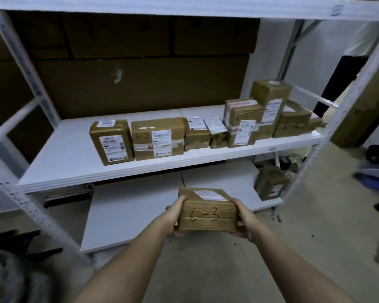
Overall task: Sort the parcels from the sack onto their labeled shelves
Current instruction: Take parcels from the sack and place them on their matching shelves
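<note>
Two bare forearms reaching forward from 6 o'clock, left hand (176, 217) and right hand (243, 219) clasping opposite sides of a brown taped parcel (207, 209), fingers curled under its base, thumbs on its side faces. Grip on both sides closed around the box, held level in the air in front of the white shelving rack (42, 215). Handwritten "6-3" (204, 216) on the near face, white shipping label (208, 195) on top. Behind the parcel at 12 o'clock, the middle shelf (64, 162) bearing a row of taped cartons with printed labels: a box standing on end (112, 142) at the left of the row, a wider one marked "6-2" (158, 138) touching it, smaller ones (206, 133) next, then a taller stack (269, 108) toward 2 o'clock. Below, the lower shelf (127, 215) with one lone carton (270, 182) at its right end, at 3 o'clock from the held parcel. Large flat cardboard sheets (140, 84) leaning upright behind the rack. Bare concrete floor (304, 248) at 4 o'clock.
</note>
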`<control>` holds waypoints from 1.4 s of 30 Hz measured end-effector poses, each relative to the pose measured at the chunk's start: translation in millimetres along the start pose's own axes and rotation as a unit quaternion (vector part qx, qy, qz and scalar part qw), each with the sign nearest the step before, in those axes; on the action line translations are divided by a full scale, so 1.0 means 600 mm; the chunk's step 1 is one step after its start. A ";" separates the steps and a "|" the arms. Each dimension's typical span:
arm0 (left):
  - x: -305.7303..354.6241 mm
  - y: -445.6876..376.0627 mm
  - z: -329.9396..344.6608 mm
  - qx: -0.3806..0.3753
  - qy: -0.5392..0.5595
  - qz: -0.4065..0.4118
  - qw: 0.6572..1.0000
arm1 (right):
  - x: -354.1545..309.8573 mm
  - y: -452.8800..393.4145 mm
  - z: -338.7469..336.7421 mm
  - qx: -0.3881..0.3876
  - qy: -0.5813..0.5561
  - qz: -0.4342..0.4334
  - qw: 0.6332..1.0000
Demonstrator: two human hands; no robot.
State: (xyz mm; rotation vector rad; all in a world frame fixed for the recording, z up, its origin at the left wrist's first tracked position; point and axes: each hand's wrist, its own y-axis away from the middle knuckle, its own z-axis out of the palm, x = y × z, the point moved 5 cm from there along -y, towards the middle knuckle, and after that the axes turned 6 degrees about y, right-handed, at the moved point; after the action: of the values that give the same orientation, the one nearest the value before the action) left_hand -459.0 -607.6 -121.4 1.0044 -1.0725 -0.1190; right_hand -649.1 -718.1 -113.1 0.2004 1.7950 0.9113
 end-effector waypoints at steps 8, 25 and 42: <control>0.040 -0.134 0.190 -0.070 -0.050 -0.034 0.996 | -0.023 -0.154 -0.164 0.032 -0.029 0.042 0.998; 0.097 -0.358 0.446 -0.050 0.000 -0.108 0.993 | -0.083 -0.442 -0.372 0.020 -0.013 0.109 0.994; -0.072 -0.640 0.666 0.087 0.158 -0.075 0.981 | 0.019 -0.792 -0.563 -0.102 0.014 0.083 0.991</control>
State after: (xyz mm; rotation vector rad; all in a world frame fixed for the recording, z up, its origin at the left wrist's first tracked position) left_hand -649.3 -1055.0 -390.3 1.2162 -0.7251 0.0140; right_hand -812.4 -1205.8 -387.7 0.2089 1.7167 1.2140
